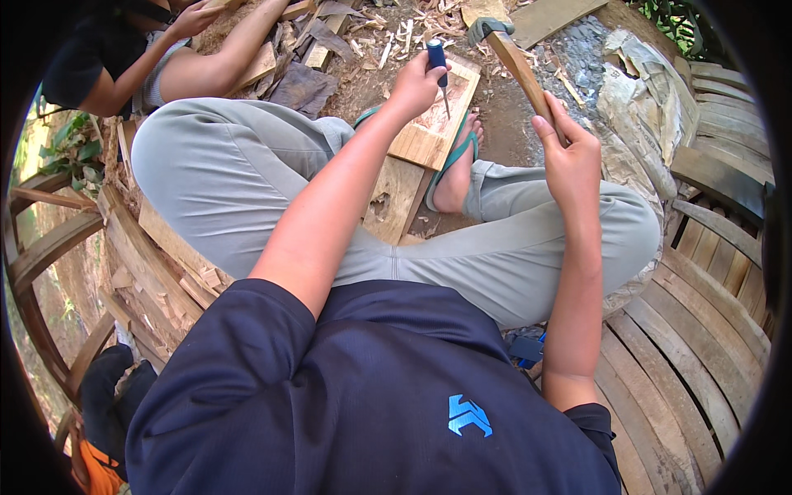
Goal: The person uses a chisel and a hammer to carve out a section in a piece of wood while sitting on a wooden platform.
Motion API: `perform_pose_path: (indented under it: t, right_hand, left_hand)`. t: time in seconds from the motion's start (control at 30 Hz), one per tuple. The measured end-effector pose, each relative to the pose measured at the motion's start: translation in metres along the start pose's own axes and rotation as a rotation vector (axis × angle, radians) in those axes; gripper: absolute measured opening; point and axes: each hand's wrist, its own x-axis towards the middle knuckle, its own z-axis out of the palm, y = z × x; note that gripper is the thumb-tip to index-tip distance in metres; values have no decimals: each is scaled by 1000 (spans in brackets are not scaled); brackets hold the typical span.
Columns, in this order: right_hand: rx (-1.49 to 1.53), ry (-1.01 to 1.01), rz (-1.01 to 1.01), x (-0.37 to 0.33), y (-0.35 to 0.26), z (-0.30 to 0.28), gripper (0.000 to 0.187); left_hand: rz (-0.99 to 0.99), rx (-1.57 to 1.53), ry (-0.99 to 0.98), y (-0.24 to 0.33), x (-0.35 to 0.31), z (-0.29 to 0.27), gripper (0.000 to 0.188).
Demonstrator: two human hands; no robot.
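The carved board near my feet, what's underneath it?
A rough wooden block shows beneath the near edge of the carved board. Whatever lies under the rest is covered by the board itself and can't be seen.

Your left grip [417, 86] hides part of the blue-handled tool [436, 54], whose tip is too small to make out against the board [417, 149]. A co-worker [91, 70] is cut off at upper left; your shirt [346, 388] partly covers a dark-and-blue object [526, 349] lower right of centre.
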Motion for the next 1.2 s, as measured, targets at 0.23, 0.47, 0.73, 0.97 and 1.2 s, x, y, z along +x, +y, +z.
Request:
perform_pose_path:
  t: [0.23, 0.47, 0.73, 0.97, 1.2]
  right_hand:
    - [-36, -38, 17, -2, 5, 3, 43]
    - [-57, -54, 43, -2, -1, 3, 43]
    - [-105, -75, 52, -3, -12, 2, 42]
    - [-338, -67, -106, -7, -43, -6, 39]
    - [-375, -121, -44, -17, -53, -9, 39]
  left_hand:
    - [41, 129, -73, 11, -12, 9, 22]
    - [50, 157, -133, 17, -17, 9, 24]
    - [79, 166, -121, 8, -18, 10, 25]
    - [54, 157, -143, 8, -19, 11, 26]
    - [52, 216, -219, 22, -22, 8, 24]
